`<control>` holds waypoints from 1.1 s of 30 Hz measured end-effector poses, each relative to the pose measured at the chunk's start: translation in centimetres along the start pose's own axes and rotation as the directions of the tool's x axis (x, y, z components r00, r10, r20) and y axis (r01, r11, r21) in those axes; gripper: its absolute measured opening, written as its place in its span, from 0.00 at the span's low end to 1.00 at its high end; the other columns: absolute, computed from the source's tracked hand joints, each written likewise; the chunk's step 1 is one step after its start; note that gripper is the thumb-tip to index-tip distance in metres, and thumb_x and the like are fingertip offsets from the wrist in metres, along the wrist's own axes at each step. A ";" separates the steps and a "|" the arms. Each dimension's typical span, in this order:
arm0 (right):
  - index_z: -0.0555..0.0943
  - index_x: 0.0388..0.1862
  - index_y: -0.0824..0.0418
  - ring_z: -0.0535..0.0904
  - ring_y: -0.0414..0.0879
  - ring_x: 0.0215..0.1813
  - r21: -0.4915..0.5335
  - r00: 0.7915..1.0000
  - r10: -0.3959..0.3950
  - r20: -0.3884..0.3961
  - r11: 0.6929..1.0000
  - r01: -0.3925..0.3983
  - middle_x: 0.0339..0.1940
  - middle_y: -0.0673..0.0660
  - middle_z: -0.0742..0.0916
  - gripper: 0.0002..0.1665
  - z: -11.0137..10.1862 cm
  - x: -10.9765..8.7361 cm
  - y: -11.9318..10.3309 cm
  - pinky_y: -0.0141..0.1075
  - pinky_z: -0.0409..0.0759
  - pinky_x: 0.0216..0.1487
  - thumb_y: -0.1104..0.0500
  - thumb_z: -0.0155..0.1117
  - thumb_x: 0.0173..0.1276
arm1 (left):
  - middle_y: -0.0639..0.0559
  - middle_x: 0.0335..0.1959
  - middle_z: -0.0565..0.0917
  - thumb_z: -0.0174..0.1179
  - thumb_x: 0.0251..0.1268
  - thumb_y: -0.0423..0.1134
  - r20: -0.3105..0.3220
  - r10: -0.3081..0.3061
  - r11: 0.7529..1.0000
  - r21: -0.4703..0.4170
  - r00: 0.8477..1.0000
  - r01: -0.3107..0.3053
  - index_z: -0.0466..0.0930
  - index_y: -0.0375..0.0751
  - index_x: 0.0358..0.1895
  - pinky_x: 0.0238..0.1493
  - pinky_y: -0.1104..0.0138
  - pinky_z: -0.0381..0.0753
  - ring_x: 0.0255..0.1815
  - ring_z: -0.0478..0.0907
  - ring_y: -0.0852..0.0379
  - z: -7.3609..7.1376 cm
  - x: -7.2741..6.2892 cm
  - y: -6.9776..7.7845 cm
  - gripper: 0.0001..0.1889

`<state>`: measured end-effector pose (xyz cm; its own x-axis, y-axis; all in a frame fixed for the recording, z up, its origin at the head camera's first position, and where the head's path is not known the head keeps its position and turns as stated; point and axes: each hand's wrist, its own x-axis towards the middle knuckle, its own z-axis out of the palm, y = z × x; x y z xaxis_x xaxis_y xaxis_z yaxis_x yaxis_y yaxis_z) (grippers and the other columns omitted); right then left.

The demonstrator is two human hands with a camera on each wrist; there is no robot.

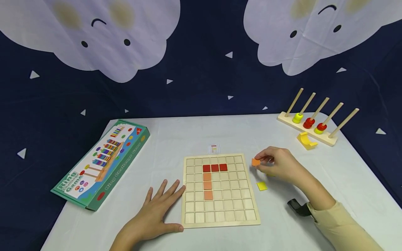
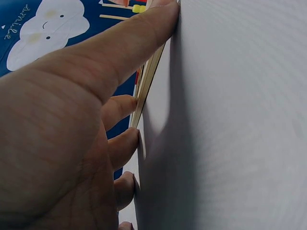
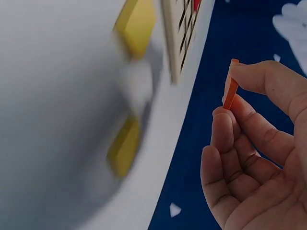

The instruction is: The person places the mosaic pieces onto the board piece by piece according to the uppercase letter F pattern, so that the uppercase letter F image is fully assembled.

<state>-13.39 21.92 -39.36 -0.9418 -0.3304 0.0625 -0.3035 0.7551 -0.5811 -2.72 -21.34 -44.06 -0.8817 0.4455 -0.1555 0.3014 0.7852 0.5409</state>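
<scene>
A wooden grid board [image 1: 221, 224] lies flat on the white table. Across one of its upper rows run red square tiles [image 1: 215, 168], with a column of light orange tiles [image 1: 208, 185] below the leftmost. My left hand [image 1: 152, 216] has its fingers spread, thumb and fingertips touching the board's left edge. Beyond the right edge, my right hand [image 1: 279, 165] pinches an orange square tile [image 3: 231, 91] between thumb and fingers, raised above the table. Near that hand lies a yellow tile [image 1: 262, 186]; a second yellow tile [image 3: 123, 146] shows in the right wrist view, mostly hidden by the hand from above.
A small pattern card [image 1: 214, 149] lies behind the board. At the left is a green game box [image 1: 103, 164]. A peg stand [image 1: 333, 141] with several yellow and red rings stands at the back right, a yellow curved piece [image 1: 306, 141] before it.
</scene>
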 end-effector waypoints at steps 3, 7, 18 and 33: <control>0.91 0.44 0.58 0.83 0.38 0.40 0.014 0.998 -0.063 0.011 0.998 0.063 0.40 0.48 0.91 0.12 1.0 -0.2 -1.3 0.36 0.87 0.45 0.62 0.82 0.62 | 0.55 0.90 0.56 0.76 0.51 0.71 0.000 -0.002 1.000 -0.001 1.000 0.002 0.57 0.66 0.87 0.78 0.20 0.36 0.91 0.42 0.31 0.0 0.0 0.0 0.59; 0.91 0.42 0.57 0.84 0.37 0.39 0.044 0.988 -0.150 0.036 0.988 0.149 0.39 0.46 0.90 0.11 2.3 -0.1 -3.1 0.37 0.88 0.44 0.63 0.82 0.61 | 0.54 0.90 0.56 0.76 0.51 0.71 0.003 -0.007 1.000 -0.010 1.000 0.007 0.58 0.65 0.87 0.78 0.20 0.35 0.91 0.42 0.31 0.0 0.0 0.0 0.59; 0.89 0.41 0.57 0.82 0.37 0.37 0.084 0.946 -0.294 0.136 0.955 0.284 0.37 0.46 0.89 0.11 5.2 -0.9 -6.8 0.31 0.86 0.41 0.63 0.81 0.60 | 0.56 0.90 0.56 0.75 0.51 0.72 0.003 -0.007 1.000 0.001 1.000 0.007 0.57 0.66 0.87 0.78 0.20 0.37 0.91 0.42 0.32 0.1 0.0 -0.1 0.59; 0.90 0.39 0.56 0.75 0.30 0.34 0.067 0.901 -0.360 0.241 0.932 0.355 0.35 0.45 0.88 0.08 8.7 -1.9 -9.9 0.23 0.80 0.38 0.58 0.81 0.64 | 0.53 0.90 0.58 0.74 0.52 0.73 0.003 0.003 1.000 0.003 1.000 -0.003 0.58 0.64 0.87 0.77 0.19 0.37 0.90 0.44 0.29 -0.5 -0.1 0.2 0.58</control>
<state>-7.33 10.17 -40.76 -0.7043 -0.7065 0.0698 -0.6076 0.5491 -0.5738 -2.75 -21.41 -43.55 -0.8794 0.4496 -0.1563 0.3057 0.7851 0.5386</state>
